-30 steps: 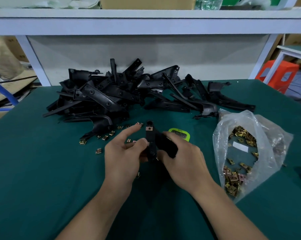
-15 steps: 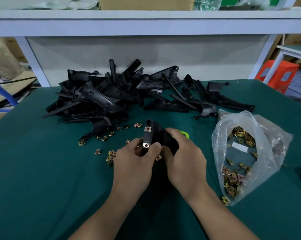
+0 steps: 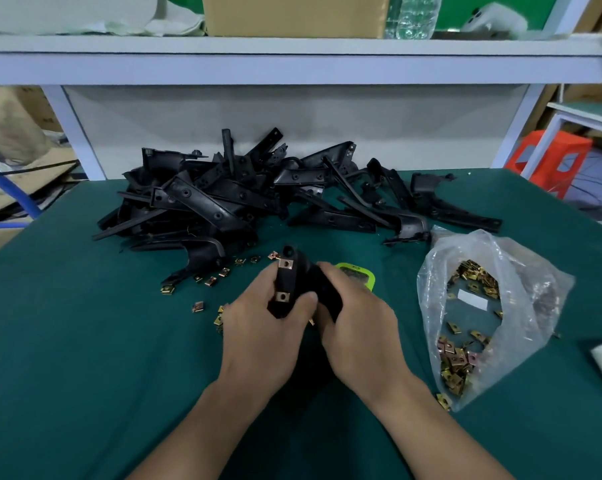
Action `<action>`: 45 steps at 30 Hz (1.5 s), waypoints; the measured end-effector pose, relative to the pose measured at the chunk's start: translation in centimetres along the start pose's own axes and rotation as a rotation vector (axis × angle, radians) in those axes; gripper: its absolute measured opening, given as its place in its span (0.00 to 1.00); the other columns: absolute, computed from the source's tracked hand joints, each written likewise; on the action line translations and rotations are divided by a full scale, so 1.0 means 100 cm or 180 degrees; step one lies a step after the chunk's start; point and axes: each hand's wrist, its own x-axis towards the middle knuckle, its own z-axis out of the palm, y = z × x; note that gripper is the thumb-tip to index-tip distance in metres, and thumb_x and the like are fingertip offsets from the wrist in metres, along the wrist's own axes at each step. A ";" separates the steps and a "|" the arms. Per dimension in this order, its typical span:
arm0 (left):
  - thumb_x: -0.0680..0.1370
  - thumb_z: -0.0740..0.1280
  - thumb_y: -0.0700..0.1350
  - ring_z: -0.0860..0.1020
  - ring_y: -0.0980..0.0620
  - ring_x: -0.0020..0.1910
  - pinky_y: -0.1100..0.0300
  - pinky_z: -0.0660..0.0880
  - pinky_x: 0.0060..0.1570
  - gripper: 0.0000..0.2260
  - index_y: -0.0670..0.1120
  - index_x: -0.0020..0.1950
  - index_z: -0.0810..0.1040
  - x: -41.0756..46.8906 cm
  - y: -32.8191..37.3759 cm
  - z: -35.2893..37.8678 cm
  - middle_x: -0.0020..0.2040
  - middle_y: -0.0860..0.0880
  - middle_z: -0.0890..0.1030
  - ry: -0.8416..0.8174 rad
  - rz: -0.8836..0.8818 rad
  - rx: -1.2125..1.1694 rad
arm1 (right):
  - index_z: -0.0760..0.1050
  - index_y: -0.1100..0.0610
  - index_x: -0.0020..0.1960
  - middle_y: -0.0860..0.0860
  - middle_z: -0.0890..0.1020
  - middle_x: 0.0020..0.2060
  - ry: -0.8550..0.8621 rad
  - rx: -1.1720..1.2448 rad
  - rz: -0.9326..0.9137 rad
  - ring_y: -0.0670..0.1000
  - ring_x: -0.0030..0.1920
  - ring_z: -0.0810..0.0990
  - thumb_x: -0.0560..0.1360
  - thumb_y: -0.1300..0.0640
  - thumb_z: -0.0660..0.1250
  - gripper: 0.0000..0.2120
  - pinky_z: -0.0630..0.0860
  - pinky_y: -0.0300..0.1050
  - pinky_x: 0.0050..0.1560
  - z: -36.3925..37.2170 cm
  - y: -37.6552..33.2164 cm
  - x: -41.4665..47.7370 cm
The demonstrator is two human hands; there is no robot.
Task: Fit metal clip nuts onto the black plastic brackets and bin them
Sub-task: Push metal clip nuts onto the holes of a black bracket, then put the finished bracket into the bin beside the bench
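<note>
A black plastic bracket with two copper-coloured metal clip nuts fitted sits just above the green table mat, gripped by the left hand and the right hand. Loose clip nuts lie beside it, a heap of black brackets lies behind, and a clear plastic bag of nuts lies to the right.

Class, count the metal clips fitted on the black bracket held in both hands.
2. One clip sits near the bracket's top end; the other lower, by the left hand's thumb. The right hand covers the rest; more may be hidden.
</note>
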 end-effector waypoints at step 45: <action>0.78 0.72 0.48 0.73 0.47 0.68 0.54 0.70 0.62 0.27 0.47 0.75 0.69 -0.112 0.309 0.358 0.70 0.47 0.76 -0.4275 -0.0484 -0.0893 | 0.73 0.62 0.67 0.59 0.80 0.62 0.2355 0.3936 0.3201 0.60 0.57 0.81 0.83 0.36 0.56 0.30 0.80 0.56 0.54 -0.425 0.198 -0.121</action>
